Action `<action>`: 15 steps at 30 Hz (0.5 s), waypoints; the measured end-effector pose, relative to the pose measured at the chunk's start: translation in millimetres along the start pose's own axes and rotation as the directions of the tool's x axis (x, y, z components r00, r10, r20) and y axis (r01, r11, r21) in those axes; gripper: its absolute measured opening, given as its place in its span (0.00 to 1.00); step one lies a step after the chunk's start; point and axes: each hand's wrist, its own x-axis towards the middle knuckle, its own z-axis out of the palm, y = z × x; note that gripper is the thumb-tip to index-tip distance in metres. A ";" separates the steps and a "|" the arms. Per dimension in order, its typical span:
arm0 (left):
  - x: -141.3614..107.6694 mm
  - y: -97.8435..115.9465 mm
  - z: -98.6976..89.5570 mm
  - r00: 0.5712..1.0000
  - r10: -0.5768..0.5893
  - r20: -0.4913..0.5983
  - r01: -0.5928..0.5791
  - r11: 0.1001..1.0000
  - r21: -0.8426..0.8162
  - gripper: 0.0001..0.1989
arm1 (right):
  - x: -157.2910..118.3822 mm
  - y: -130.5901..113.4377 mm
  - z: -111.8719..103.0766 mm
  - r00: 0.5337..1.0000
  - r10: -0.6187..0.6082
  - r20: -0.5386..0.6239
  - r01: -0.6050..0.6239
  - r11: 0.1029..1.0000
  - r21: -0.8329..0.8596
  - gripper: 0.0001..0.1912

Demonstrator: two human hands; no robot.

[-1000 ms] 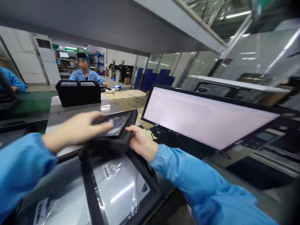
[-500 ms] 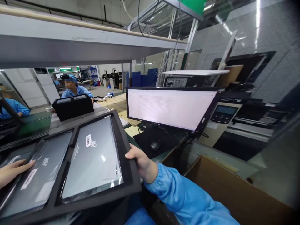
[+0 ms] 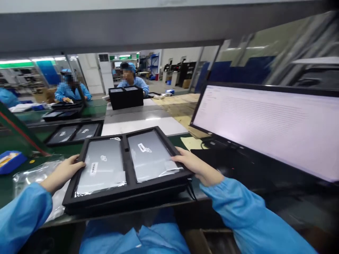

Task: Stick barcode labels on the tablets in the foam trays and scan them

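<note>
The left hand (image 3: 62,173) is gripping the left edge of a black tray (image 3: 126,187), and the right hand (image 3: 197,167) is gripping its right edge, fingers lying over the rim. The tray is sitting at the near edge of the bench (image 3: 148,125), its front side overhanging slightly toward the person. It is holding two bagged grey slabs (image 3: 149,155) side by side, split by a black bar.

To the right, a monitor (image 3: 267,123) is standing close, leaving little room there. To the left, clear plastic bags (image 3: 31,173) are lying just beside the tray on a green mat (image 3: 10,187), with a blue box (image 3: 9,160) farther out. Behind it, another tray (image 3: 72,133) is lying near, and the grey bench top is running open toward a black case (image 3: 126,97).

Across the line, people in blue coats (image 3: 71,92) are sitting at work under a low grey shelf (image 3: 159,24).
</note>
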 end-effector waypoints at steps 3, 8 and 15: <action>3.2 -6.7 -9.5 0.995 0.026 0.094 -0.033 0.997 0.071 0.39 | -11.4 17.7 -5.3 0.993 -0.116 0.003 0.115 0.975 -0.189 0.29; 25.2 -23.0 -24.6 0.985 0.100 0.144 -0.138 0.948 0.285 0.35 | -30.3 29.3 -12.3 0.870 -0.417 -0.263 0.227 0.812 -0.538 0.30; 88.3 -45.0 -21.3 0.988 0.137 -0.075 -0.137 0.991 -0.002 0.28 | -26.9 32.4 3.4 0.901 -0.432 0.034 0.364 0.712 -0.601 0.32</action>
